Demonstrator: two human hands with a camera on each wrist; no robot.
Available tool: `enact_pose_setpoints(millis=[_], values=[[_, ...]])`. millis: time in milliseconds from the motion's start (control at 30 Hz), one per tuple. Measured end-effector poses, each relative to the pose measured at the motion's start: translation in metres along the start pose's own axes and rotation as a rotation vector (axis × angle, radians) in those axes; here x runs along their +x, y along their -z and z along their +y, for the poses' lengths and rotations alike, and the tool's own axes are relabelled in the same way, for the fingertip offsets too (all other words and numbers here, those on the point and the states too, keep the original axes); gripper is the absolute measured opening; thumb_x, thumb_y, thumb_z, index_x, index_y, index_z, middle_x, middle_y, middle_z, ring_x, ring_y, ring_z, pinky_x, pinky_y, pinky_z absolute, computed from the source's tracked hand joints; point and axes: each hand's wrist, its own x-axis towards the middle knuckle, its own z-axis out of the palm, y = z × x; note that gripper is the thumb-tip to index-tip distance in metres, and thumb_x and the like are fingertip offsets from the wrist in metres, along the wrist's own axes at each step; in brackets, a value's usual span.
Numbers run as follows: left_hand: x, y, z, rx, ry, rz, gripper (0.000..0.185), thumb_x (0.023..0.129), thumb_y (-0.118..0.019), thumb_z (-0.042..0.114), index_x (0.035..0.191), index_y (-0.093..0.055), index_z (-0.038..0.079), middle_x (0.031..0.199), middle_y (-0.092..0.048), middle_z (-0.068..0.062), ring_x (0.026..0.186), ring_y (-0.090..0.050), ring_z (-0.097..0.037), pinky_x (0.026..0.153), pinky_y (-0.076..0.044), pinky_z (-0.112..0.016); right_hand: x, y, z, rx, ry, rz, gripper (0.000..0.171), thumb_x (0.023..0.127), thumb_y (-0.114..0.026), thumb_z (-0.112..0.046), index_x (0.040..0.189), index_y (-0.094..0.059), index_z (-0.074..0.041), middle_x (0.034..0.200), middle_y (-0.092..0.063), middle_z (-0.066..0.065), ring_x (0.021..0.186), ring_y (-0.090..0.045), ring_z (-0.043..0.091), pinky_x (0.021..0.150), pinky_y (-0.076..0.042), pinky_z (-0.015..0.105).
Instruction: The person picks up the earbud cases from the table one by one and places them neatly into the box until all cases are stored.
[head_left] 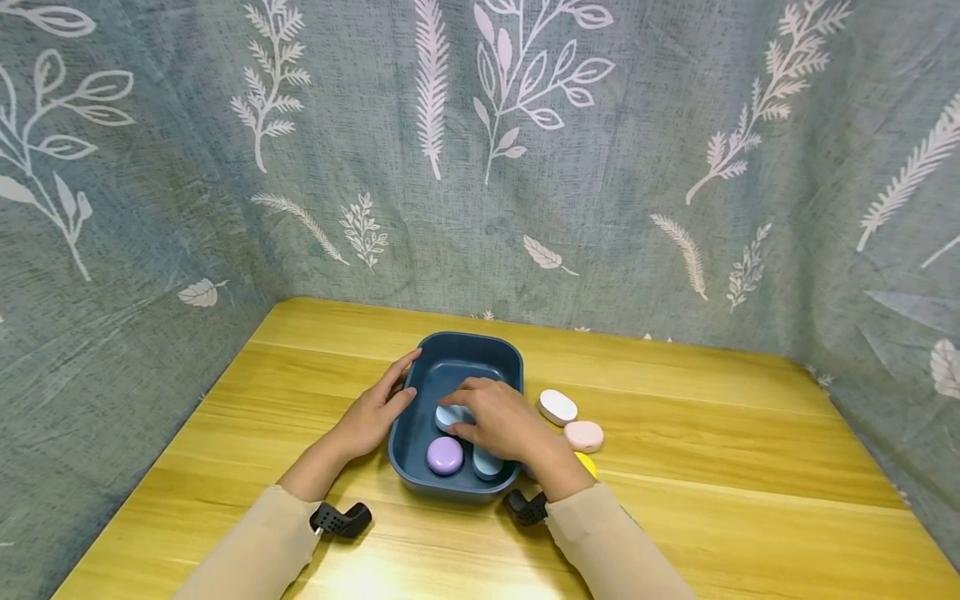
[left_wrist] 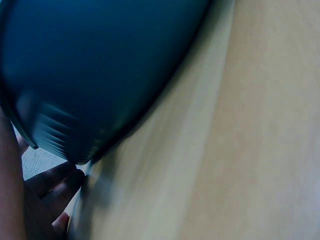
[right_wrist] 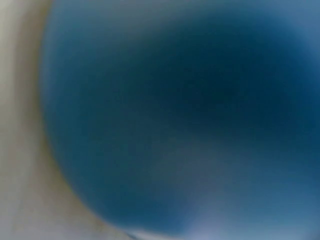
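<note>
A dark blue tray (head_left: 504,360) sits on the wooden table (head_left: 712,467). The left hand (head_left: 375,412) rests straight-fingered against the tray's left wall. Inside the tray, the right hand (head_left: 498,421) pinches a pale blue case (head_left: 447,415), beside a purple case (head_left: 445,455). White (head_left: 558,407) and pink (head_left: 583,435) cases lie just right of the tray.

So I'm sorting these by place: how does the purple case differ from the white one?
The purple case is round and lies inside the blue tray, beside the right hand. The white case is oval and lies on the table outside the tray, next to a pink case. Both look smooth and lie flat.
</note>
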Motion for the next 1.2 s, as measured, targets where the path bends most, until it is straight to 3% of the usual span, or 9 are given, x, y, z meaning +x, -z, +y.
enact_pose_setpoints(millis=[967,1200], values=[[-0.0008,0.0004,0.0017,0.0,-0.011,0.002,0.058,0.113,-0.043,0.032,0.165,-0.02,0.041,0.162,-0.044,-0.015,0.147,-0.048,-0.037,0.116,-0.042,-0.06,-0.0003,-0.0023,0.0007,-0.004,0.009,0.021,0.034,0.099,-0.07,-0.041,0.129,-0.074,-0.026,0.126,-0.069,-0.001,0.112,-0.068,0.019,0.095,-0.057,0.038],[-0.0008,0.0005,0.0018,-0.006,-0.013,0.0,0.058,0.113,-0.043,0.033,0.165,-0.02,0.041,0.161,-0.045,-0.014,0.145,-0.049,-0.036,0.116,-0.042,-0.059,0.0002,-0.0011,0.0015,0.016,0.013,0.028,0.035,0.1,-0.069,-0.043,0.129,-0.074,-0.025,0.127,-0.07,0.001,0.115,-0.067,0.021,0.099,-0.056,0.041]])
